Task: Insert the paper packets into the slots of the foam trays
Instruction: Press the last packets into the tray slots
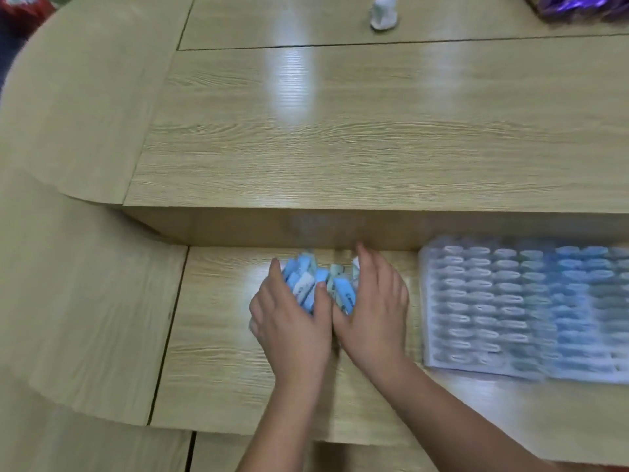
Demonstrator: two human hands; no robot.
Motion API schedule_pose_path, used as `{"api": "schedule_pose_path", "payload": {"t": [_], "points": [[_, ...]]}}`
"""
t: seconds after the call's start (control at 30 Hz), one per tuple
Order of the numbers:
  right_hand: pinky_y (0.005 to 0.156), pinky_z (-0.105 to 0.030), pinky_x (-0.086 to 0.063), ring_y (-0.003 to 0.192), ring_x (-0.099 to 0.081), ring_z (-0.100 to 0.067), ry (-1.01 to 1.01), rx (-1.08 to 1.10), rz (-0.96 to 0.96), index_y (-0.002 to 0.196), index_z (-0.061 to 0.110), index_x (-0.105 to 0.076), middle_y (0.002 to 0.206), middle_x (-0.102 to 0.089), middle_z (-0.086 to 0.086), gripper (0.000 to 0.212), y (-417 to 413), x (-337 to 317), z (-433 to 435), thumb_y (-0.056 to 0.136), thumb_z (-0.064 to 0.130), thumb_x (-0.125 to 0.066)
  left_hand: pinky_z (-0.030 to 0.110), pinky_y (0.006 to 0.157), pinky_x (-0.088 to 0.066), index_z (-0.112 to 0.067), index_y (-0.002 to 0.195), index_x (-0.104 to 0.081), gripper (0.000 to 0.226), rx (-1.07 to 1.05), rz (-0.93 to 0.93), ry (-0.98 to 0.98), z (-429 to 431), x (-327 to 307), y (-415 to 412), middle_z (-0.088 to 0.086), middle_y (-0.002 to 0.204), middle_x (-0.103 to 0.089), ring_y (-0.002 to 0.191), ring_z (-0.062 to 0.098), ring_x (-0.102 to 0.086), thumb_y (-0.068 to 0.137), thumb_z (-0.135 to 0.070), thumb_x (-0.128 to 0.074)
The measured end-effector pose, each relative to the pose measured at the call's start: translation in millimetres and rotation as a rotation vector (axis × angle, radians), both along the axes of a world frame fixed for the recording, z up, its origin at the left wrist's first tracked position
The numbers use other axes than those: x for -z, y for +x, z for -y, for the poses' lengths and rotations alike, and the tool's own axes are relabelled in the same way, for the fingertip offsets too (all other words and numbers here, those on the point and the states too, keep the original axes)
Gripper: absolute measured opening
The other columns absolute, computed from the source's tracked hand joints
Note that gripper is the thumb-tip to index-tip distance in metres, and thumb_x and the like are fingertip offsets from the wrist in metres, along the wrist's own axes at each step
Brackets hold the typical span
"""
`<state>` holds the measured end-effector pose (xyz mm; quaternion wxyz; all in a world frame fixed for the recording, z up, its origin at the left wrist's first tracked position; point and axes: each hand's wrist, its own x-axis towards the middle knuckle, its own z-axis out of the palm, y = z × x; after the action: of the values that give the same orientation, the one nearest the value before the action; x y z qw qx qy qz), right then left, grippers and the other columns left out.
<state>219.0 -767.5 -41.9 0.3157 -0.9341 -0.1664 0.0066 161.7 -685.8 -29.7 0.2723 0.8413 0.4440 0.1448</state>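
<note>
A heap of blue and white paper packets (315, 282) lies on the lower table level, close to the raised step. My left hand (289, 318) cups the heap from the left and my right hand (372, 308) cups it from the right, thumbs nearly touching below it. A white foam tray (429, 356) lies to the right of my hands; its rows of slots hold packets, the right columns bluer. The picture is blurred, so single packets are hard to tell apart.
Behind the heap the wooden table rises in a step (306, 226) to a higher level. Far back on that level stands a small white object (384, 11), and a purple package (578, 6) sits at the top right corner.
</note>
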Motion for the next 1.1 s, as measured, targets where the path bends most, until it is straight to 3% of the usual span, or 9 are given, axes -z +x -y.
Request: {"api": "schedule_pose_path", "payload": {"t": [0.2,0.3,0.43,0.53,0.6,0.7,0.8,0.9,1.1], "points": [[0.109,-0.035,-0.034,0.128,-0.045,-0.021,0.231,0.007,-0.003,0.132,0.014,-0.053,0.135,-0.049,-0.004,0.056,9,5,3,0.082,0.040,-0.055,0.051,0.118,-0.024,-0.014,0.154,-0.027,0.072,0.021,0.227,-0.076,5,9,-1,0.007,0.158,-0.034,0.148,0.025,-0.024,0.092,-0.049,-0.039],[0.110,-0.023,-0.033,0.131,-0.043,-0.012,0.484,0.033,-0.088,0.127,0.023,-0.054,0.133,-0.046,0.005,0.040,11,2,12,0.087,0.029,-0.050,0.045,0.118,-0.031,-0.031,0.151,-0.031,0.061,-0.088,0.490,-0.279,1,8,-4,-0.012,0.157,-0.033,0.148,0.011,-0.025,0.092,-0.050,-0.035],[0.110,-0.019,-0.031,0.134,-0.040,-0.010,0.477,0.008,-0.147,0.126,0.031,-0.052,0.134,-0.045,0.009,0.040,9,-8,27,0.090,0.014,-0.047,0.034,0.114,-0.036,-0.047,0.137,-0.046,0.045,-0.155,0.575,-0.334,-7,1,-20,-0.029,0.147,-0.042,0.142,-0.002,-0.031,0.094,-0.051,-0.034],[0.109,-0.022,-0.034,0.137,-0.034,-0.005,0.354,-0.072,-0.146,0.130,0.030,-0.049,0.141,-0.039,0.011,0.043,-1,-16,40,0.090,0.014,-0.046,0.007,0.099,-0.039,-0.048,0.123,-0.056,0.029,-0.053,0.513,-0.291,-14,-4,-39,-0.027,0.139,-0.049,0.134,-0.005,-0.042,0.099,-0.034,-0.050],[0.109,-0.027,-0.035,0.140,-0.033,-0.008,0.228,-0.125,-0.098,0.136,0.025,-0.047,0.146,-0.035,0.010,0.046,-9,-18,44,0.090,0.016,-0.051,0.001,0.092,-0.036,-0.040,0.114,-0.060,0.025,-0.003,0.354,-0.179,-18,-3,-52,-0.019,0.130,-0.052,0.126,0.000,-0.048,0.093,-0.026,-0.063],[0.111,-0.038,-0.033,0.137,-0.039,-0.025,0.008,-0.168,0.019,0.134,0.010,-0.052,0.142,-0.043,-0.006,0.050,-16,-15,44,0.087,0.015,-0.066,0.026,0.091,-0.038,-0.021,0.110,-0.066,0.033,0.040,0.105,-0.050,-19,0,-60,-0.002,0.115,-0.054,0.115,0.021,-0.051,0.079,-0.030,-0.072],[0.105,-0.039,-0.038,0.122,-0.048,-0.030,-0.105,-0.133,0.054,0.123,0.007,-0.062,0.125,-0.053,-0.009,0.044,-15,-13,40,0.084,0.027,-0.070,0.038,0.084,-0.045,-0.019,0.114,-0.064,0.039,0.019,0.042,-0.094,-15,-1,-55,-0.002,0.110,-0.051,0.106,0.024,-0.054,0.081,-0.039,-0.067],[0.093,-0.037,-0.041,0.105,-0.050,-0.029,-0.152,-0.107,0.100,0.112,0.010,-0.067,0.109,-0.055,-0.005,0.042,-12,-14,32,0.082,0.040,-0.067,0.038,0.082,-0.045,-0.018,0.115,-0.063,0.034,-0.021,0.033,-0.067,-23,2,-50,-0.002,0.108,-0.049,0.101,0.024,-0.055,0.085,-0.035,-0.068],[0.088,-0.039,-0.045,0.108,-0.049,-0.024,-0.144,-0.290,0.161,0.111,0.019,-0.068,0.111,-0.058,0.000,0.043,-8,-23,10,0.079,0.047,-0.073,0.033,0.078,-0.042,-0.028,0.117,-0.060,0.037,-0.040,0.023,-0.136,-37,-3,-47,-0.008,0.107,-0.045,0.097,0.020,-0.059,0.083,-0.039,-0.068]]}}
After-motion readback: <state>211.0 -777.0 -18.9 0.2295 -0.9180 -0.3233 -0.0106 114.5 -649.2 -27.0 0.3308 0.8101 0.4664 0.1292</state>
